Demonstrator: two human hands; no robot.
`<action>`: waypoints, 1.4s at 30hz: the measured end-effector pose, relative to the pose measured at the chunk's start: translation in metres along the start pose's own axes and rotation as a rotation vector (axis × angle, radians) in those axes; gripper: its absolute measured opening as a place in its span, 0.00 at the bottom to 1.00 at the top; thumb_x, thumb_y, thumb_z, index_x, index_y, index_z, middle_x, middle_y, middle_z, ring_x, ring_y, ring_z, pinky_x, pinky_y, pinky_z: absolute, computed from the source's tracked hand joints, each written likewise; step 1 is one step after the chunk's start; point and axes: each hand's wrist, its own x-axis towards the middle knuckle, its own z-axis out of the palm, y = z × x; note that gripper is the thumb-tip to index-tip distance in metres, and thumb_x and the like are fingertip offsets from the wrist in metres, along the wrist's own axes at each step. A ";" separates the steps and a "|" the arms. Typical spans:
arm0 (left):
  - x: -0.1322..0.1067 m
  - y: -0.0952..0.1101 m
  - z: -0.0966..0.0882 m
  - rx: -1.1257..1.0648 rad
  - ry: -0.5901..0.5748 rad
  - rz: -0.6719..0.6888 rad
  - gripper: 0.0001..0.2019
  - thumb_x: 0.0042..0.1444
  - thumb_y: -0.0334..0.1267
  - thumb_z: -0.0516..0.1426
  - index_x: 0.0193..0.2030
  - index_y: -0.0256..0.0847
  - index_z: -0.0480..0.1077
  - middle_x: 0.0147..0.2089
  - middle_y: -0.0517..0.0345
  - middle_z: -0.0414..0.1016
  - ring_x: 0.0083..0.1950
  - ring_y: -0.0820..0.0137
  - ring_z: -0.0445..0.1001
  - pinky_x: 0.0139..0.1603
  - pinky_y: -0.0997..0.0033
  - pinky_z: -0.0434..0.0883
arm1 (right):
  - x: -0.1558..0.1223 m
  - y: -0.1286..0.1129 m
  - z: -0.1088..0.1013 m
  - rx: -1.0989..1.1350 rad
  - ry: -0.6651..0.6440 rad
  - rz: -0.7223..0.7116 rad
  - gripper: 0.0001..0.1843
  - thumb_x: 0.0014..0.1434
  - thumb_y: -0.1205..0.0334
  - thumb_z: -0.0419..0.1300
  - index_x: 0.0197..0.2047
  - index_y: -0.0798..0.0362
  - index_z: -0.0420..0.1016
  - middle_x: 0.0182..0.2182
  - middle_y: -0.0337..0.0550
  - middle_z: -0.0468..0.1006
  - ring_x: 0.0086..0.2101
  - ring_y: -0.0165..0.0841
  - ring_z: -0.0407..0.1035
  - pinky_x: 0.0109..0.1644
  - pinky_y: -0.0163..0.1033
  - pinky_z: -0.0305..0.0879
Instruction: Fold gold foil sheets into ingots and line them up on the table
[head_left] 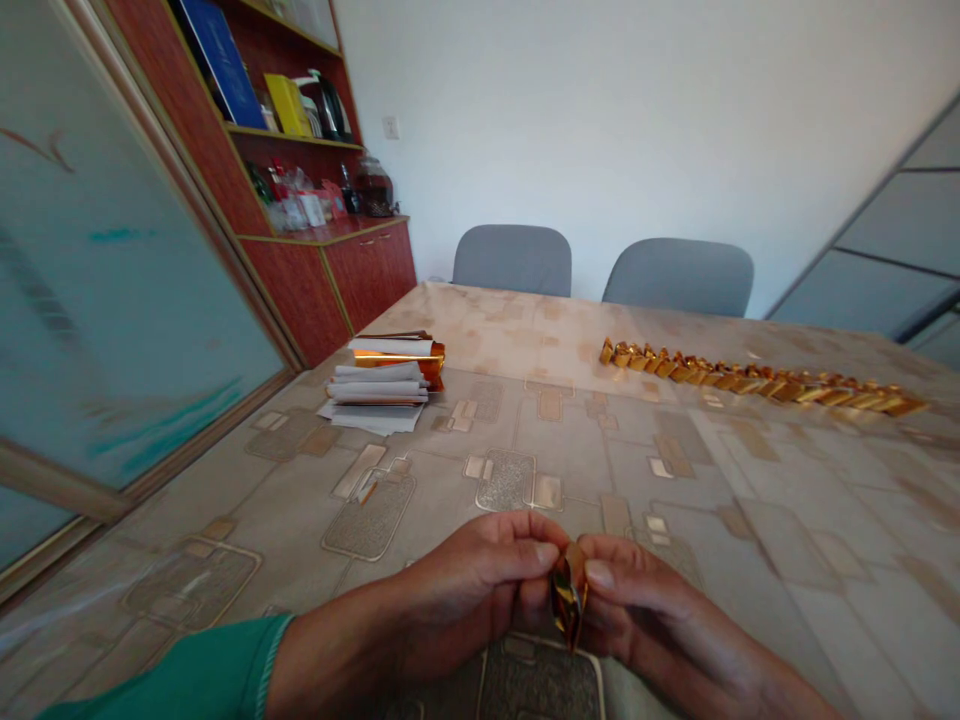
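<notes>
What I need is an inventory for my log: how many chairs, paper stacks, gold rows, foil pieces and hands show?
Chairs: 2
Paper stack: 1
Gold row: 1
Foil piece: 1
Hands: 2 (left hand, right hand)
Total: 7

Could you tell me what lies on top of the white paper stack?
Shiny gold foil sheets lie on the white paper stack, with a white sheet covering most of them. How many foil sheets there are is hidden.

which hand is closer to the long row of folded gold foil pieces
Right. The right hand sits nearer the camera, left of the row of gold foil pieces; the left hand, farther left.
</notes>
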 end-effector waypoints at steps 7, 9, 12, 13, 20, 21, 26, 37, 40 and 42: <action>-0.001 0.001 0.000 0.007 0.034 -0.001 0.13 0.53 0.37 0.67 0.41 0.35 0.72 0.35 0.56 0.74 0.35 0.72 0.73 0.41 0.70 0.65 | 0.000 0.000 0.002 -0.012 -0.022 -0.024 0.10 0.53 0.59 0.74 0.33 0.56 0.82 0.24 0.37 0.73 0.27 0.26 0.64 0.34 0.32 0.60; 0.000 0.001 -0.001 0.007 0.033 0.001 0.12 0.54 0.37 0.66 0.42 0.35 0.73 0.35 0.57 0.73 0.32 0.74 0.71 0.39 0.72 0.64 | -0.001 0.001 0.002 -0.010 -0.020 -0.028 0.10 0.53 0.58 0.74 0.34 0.56 0.83 0.25 0.37 0.74 0.28 0.26 0.65 0.35 0.31 0.61; 0.004 -0.002 -0.002 -0.054 0.045 0.046 0.12 0.56 0.37 0.65 0.45 0.35 0.74 0.37 0.56 0.73 0.33 0.76 0.69 0.36 0.75 0.62 | 0.000 0.000 0.003 0.069 0.050 -0.090 0.11 0.53 0.57 0.75 0.37 0.54 0.84 0.27 0.37 0.75 0.29 0.25 0.66 0.37 0.32 0.63; 0.005 -0.003 -0.002 -0.079 0.046 0.063 0.12 0.56 0.36 0.65 0.46 0.36 0.74 0.37 0.57 0.72 0.33 0.76 0.69 0.36 0.75 0.61 | 0.000 -0.001 0.003 0.100 0.073 -0.124 0.12 0.52 0.57 0.75 0.38 0.53 0.84 0.28 0.36 0.75 0.29 0.25 0.66 0.37 0.32 0.64; 0.001 -0.008 0.008 -0.030 -0.085 0.100 0.20 0.54 0.38 0.68 0.53 0.37 0.74 0.42 0.54 0.74 0.39 0.74 0.70 0.34 0.78 0.60 | 0.004 -0.001 0.005 0.049 0.061 -0.236 0.12 0.52 0.57 0.76 0.37 0.53 0.84 0.27 0.37 0.74 0.28 0.25 0.65 0.35 0.32 0.63; 0.000 -0.008 0.009 -0.023 -0.103 0.113 0.21 0.54 0.39 0.68 0.53 0.37 0.73 0.42 0.54 0.74 0.40 0.73 0.70 0.34 0.78 0.59 | 0.004 0.000 0.005 0.015 0.062 -0.244 0.12 0.52 0.56 0.76 0.37 0.53 0.84 0.27 0.37 0.75 0.28 0.25 0.65 0.34 0.32 0.62; 0.000 -0.011 0.008 -0.043 -0.074 0.145 0.21 0.54 0.43 0.68 0.52 0.37 0.74 0.37 0.59 0.70 0.36 0.76 0.66 0.37 0.78 0.61 | 0.001 0.002 0.005 -0.207 0.127 -0.277 0.16 0.50 0.51 0.75 0.40 0.49 0.85 0.29 0.40 0.79 0.29 0.29 0.66 0.34 0.34 0.59; 0.000 -0.010 0.010 -0.041 -0.004 0.279 0.14 0.60 0.41 0.65 0.50 0.40 0.72 0.44 0.56 0.73 0.40 0.74 0.71 0.42 0.74 0.66 | -0.002 -0.001 0.003 -0.164 0.021 -0.256 0.14 0.61 0.49 0.65 0.37 0.51 0.82 0.30 0.39 0.70 0.32 0.32 0.60 0.37 0.37 0.59; -0.001 -0.009 0.011 -0.077 -0.014 0.278 0.15 0.59 0.40 0.66 0.51 0.39 0.72 0.44 0.55 0.74 0.40 0.74 0.72 0.42 0.75 0.67 | -0.001 0.002 0.002 -0.050 0.063 -0.204 0.17 0.62 0.45 0.64 0.35 0.51 0.82 0.29 0.39 0.70 0.32 0.32 0.62 0.38 0.37 0.61; -0.001 -0.010 0.010 -0.096 -0.008 0.275 0.17 0.58 0.38 0.67 0.52 0.40 0.71 0.44 0.56 0.74 0.40 0.75 0.72 0.42 0.76 0.67 | 0.000 0.002 0.002 -0.034 0.098 -0.165 0.15 0.59 0.47 0.68 0.35 0.52 0.82 0.28 0.38 0.70 0.30 0.30 0.62 0.36 0.36 0.61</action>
